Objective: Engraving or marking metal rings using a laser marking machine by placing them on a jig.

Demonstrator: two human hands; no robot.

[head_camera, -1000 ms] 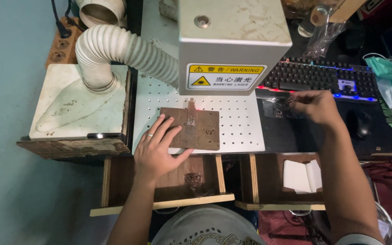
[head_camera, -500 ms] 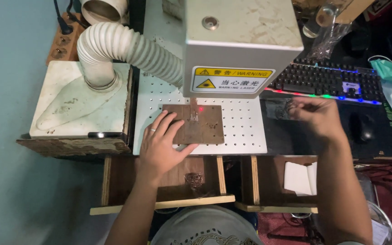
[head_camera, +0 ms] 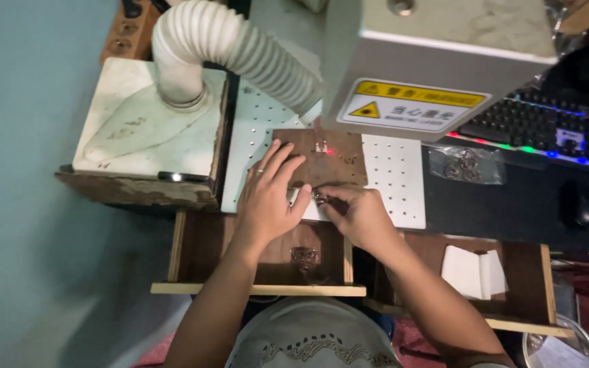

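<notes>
A brown rectangular plate [head_camera: 332,167] lies on the white perforated work table [head_camera: 393,184] under a grey machine head [head_camera: 438,61]. A red light dot [head_camera: 329,151] glows on the plate beside small metal pieces. My left hand [head_camera: 267,197] rests flat with fingers spread on the plate's left edge, a ring on one finger. My right hand [head_camera: 356,215] sits at the plate's near edge and pinches a small metal piece [head_camera: 320,198] between thumb and fingertips. The two hands almost touch.
A white ribbed hose [head_camera: 240,51] runs from a white box [head_camera: 151,126] at left. A backlit keyboard [head_camera: 540,129], a clear bag of metal parts [head_camera: 465,165] and a mouse [head_camera: 577,203] lie at right. Open wooden drawers [head_camera: 260,259] below hold small parts and white paper [head_camera: 475,271].
My right hand has come from the bag near the keyboard to the plate's near edge, now holding a small metal piece. My left hand stays on the plate. The camera moved closer.
</notes>
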